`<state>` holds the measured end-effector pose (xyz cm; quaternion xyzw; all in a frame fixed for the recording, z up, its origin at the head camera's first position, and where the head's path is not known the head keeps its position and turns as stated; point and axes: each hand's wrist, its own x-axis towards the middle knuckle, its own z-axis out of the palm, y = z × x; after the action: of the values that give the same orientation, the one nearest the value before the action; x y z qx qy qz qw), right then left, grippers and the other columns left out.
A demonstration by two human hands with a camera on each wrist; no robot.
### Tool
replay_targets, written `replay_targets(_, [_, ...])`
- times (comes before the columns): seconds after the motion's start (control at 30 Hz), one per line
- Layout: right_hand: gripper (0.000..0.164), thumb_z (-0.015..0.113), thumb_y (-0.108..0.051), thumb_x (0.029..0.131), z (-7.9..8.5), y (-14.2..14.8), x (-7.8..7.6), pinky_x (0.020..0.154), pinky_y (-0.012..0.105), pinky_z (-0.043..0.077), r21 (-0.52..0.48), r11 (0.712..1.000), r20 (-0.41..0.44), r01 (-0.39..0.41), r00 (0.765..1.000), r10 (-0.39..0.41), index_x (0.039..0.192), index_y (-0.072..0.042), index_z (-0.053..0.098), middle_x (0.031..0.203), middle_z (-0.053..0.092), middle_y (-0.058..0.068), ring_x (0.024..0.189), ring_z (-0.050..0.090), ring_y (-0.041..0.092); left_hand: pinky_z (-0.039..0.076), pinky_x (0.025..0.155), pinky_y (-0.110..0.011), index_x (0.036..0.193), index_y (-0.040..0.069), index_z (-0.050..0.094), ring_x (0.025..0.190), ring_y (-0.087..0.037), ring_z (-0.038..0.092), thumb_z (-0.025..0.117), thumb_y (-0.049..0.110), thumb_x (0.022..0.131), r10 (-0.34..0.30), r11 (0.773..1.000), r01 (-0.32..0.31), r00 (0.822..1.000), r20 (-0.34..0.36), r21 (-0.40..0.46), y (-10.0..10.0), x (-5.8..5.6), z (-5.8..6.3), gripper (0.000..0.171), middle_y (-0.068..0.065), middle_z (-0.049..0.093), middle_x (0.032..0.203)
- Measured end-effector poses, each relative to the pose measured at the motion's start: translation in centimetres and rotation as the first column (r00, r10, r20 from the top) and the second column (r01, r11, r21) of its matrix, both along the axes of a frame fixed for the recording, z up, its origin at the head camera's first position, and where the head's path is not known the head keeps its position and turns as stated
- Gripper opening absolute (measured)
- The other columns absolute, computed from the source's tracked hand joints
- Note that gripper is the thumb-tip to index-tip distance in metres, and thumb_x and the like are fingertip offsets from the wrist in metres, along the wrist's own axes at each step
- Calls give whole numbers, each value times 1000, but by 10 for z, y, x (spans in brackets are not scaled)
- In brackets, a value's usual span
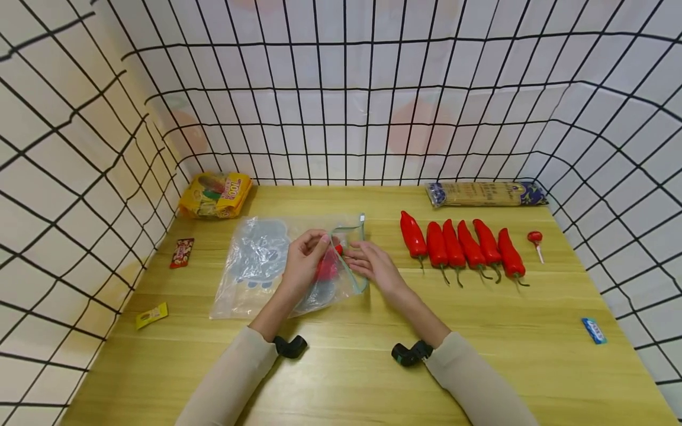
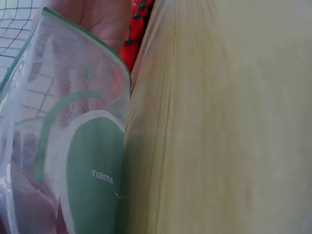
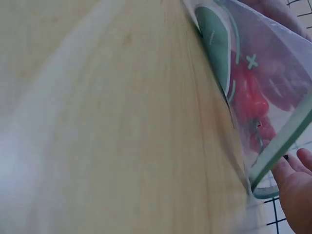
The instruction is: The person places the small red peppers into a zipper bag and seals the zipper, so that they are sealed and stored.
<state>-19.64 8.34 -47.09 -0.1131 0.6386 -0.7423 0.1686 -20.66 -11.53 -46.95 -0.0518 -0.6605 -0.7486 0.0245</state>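
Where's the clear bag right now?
In the head view, mostly left of centre: the bag lies left of the loose peppers, left hand and right hand at its mouth.

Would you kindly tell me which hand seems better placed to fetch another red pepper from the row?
Probably the right hand: it is nearer the row of red peppers, with its fingers relaxed at the mouth of the clear zip bag, whose edge the left hand pinches.

Head view down, wrist close-ups, shared bag (image 1: 269,260)
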Motion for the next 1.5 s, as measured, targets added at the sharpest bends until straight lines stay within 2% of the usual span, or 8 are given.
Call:
replay_targets(0.17, [58,39,-44,104,6,15,3,104,51,44,106,993,-50,55,998,-49,141,1,42,141,50,22,125,55,39,54,79,-20,99,10,65,98,-17,70,65,27,93,13,999,-13,1000,-9,43,1,0,0,18,-3,75,100])
replay_targets(0.3, [50,48,-40,102,13,41,1,97,50,50,251,955,-180,157,977,-113,136,-4,48,132,57,21,114,61,38,55,78,-20,98,9,66,98,-23,70,68,27,91,29,998,-29,1000,-8,54,2,0,-2,20,-10,75,101])
replay_targets(0.5, [51,58,-42,96,23,81,-11,104,44,45,499,802,-337,330,926,-171,136,-11,51,132,59,10,121,56,25,55,77,-20,108,11,69,94,-15,70,69,31,89,44,999,-44,999,30,-22,1,-3,-4,28,-10,75,103])
replay_targets(0.8, [64,64,-29,93,17,90,-29,112,55,32,769,575,-355,281,935,17,147,-7,36,152,38,16,139,36,35,57,76,-22,112,9,68,102,-27,70,68,32,90,10,1000,-11,998,65,26,-4,-6,-6,32,-5,76,100])
replay_targets(1.03, [56,68,-12,87,13,78,-23,100,52,45,756,571,-418,320,907,45,140,-11,48,140,49,14,125,49,33,56,75,-20,108,6,67,93,-17,71,67,27,91,-15,999,14,1000,25,31,-8,-12,-2,26,-3,76,95])
replay_targets(1.27, [61,70,-13,85,13,78,-14,95,52,47,835,475,-337,276,941,45,141,-10,45,136,50,18,116,51,35,50,69,-20,107,11,69,83,-12,61,67,36,91,-34,987,25,998,-52,-160,-16,-14,11,30,-4,74,102])
replay_targets(1.4, [58,69,-19,88,13,81,-9,91,49,50,830,480,-337,283,941,28,140,-12,45,129,58,15,108,58,31,53,67,-25,104,17,70,80,-15,60,68,44,89,-65,959,45,996,-61,-281,-22,-11,20,31,-3,72,98])
replay_targets(1.5, [50,68,-22,88,15,85,-4,79,40,53,765,536,-395,357,918,-47,134,-12,50,118,65,12,89,63,25,54,67,-27,102,17,70,80,-16,61,68,45,88,-86,944,57,994,-73,-326,-24,-11,23,31,-2,72,95])
